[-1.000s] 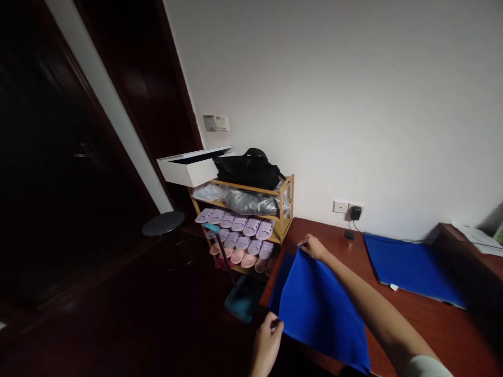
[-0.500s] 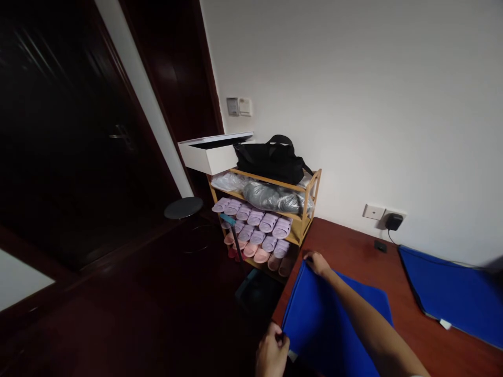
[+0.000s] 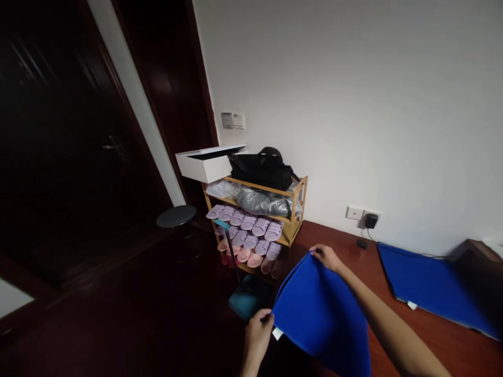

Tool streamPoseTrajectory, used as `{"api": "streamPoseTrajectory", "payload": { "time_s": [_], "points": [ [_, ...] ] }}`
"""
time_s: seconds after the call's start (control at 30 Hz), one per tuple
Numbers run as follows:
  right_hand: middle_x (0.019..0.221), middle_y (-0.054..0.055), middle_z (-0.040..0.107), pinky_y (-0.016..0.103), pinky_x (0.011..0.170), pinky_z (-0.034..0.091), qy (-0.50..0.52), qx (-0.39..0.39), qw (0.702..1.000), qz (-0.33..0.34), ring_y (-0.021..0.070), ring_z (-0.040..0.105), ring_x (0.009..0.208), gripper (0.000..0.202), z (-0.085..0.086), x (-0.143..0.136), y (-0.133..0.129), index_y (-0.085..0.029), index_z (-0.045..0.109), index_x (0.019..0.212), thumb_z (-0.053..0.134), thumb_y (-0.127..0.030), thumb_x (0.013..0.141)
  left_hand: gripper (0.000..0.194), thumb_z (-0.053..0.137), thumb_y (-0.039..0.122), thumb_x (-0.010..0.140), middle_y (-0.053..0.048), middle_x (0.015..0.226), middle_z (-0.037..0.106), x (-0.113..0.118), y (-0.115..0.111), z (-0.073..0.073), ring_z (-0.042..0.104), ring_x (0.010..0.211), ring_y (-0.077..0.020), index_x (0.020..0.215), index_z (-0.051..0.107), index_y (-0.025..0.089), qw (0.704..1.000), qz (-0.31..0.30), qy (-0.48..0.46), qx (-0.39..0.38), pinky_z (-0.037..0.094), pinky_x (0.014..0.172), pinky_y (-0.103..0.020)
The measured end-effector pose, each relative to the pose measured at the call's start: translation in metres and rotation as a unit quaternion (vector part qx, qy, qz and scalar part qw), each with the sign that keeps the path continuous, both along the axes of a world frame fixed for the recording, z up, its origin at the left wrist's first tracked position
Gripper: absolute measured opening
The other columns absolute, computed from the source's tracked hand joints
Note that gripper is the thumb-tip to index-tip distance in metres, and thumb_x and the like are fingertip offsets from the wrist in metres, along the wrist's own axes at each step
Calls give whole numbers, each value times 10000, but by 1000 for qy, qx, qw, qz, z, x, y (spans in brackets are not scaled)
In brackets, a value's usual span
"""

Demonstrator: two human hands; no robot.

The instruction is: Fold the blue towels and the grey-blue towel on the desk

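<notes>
A blue folded mat (image 3: 320, 314) of cloth-like material hangs between my two hands, tilted over the edge of the reddish-brown table (image 3: 334, 238). My left hand (image 3: 259, 331) pinches its near left corner, just above a small white tag. The far corner is held by my right hand (image 3: 325, 257), fingers closed on the edge, with the forearm crossing above the table. The mat's lower part runs out of the bottom of the view. Another blue mat (image 3: 424, 285), also with a white tag, lies flat on the table to the right.
A wooden shoe rack (image 3: 296, 209) holds several purple and pink slippers, a black bag (image 3: 261, 170) and a white box (image 3: 202, 166). A long-handled dustpan (image 3: 249, 298) stands before it. A round stool (image 3: 176, 216) is at the left. A black plug (image 3: 371, 220) sits in the wall socket.
Both hands have raised the blue mat's left edge off the table, and its white tag now shows fully. The view has shifted slightly to the right, revealing a dark box-like object at the far right.
</notes>
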State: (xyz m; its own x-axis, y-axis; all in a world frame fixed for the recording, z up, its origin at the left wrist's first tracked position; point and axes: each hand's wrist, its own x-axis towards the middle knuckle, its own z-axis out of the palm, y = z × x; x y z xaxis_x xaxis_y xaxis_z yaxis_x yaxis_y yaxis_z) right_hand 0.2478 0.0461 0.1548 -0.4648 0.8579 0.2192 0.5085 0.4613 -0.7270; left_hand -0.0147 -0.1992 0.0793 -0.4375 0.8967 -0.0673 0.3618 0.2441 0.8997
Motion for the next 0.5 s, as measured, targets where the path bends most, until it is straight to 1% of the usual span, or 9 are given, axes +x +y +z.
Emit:
{"api": "streamPoseTrajectory", "payload": {
  "time_s": [0.07,0.1,0.17,0.27,0.37,0.43,0.5],
  "points": [
    [987,76,771,363,849,558,29,9,1000,-5,233,703,893,350,31,36,-21,-218,739,976,598,-524,880,441,650,591,745,-124,949,816,2,1,16,764,945,-317,896,769,194,997,-4,-32,72,600,857,-393],
    [997,77,771,361,855,557,42,14,999,-9,233,703,908,372,46,55,-33,-216,738,981,602,-546,877,482,663,641,730,-125,940,814,4,0,28,763,942,-319,882,762,194,993,-10,-43,106,603,859,-401],
    [1012,76,771,356,861,557,65,21,998,-16,231,703,935,408,77,92,-59,-212,735,1003,610,-577,872,507,678,685,735,-111,931,809,12,-2,58,761,939,-305,875,752,203,986,-35,-47,159,608,864,-398],
    [982,65,769,354,861,555,107,20,993,-32,225,698,925,447,120,143,-98,-205,739,1014,654,-611,846,444,691,635,788,-86,936,806,30,-8,116,762,934,-277,910,745,212,975,-82,-29,204,619,856,-378],
    [928,53,764,367,864,553,163,14,984,-69,221,689,885,499,156,184,-134,-203,745,1008,719,-647,782,402,726,576,780,-80,967,809,47,-7,179,764,949,-274,950,750,213,964,-121,-15,235,627,862,-381],
    [930,56,765,374,868,553,193,15,977,-95,223,687,884,534,174,206,-154,-204,748,1004,755,-666,736,392,746,549,758,-80,969,813,57,-2,215,765,944,-276,948,761,207,958,-142,4,248,625,877,-392],
    [966,67,769,374,879,552,213,15,970,-117,230,689,916,547,186,222,-172,-206,754,998,780,-669,706,376,764,532,736,-77,940,817,66,4,245,769,907,-275,920,774,204,954,-165,26,250,622,877,-400]
  ]
}}
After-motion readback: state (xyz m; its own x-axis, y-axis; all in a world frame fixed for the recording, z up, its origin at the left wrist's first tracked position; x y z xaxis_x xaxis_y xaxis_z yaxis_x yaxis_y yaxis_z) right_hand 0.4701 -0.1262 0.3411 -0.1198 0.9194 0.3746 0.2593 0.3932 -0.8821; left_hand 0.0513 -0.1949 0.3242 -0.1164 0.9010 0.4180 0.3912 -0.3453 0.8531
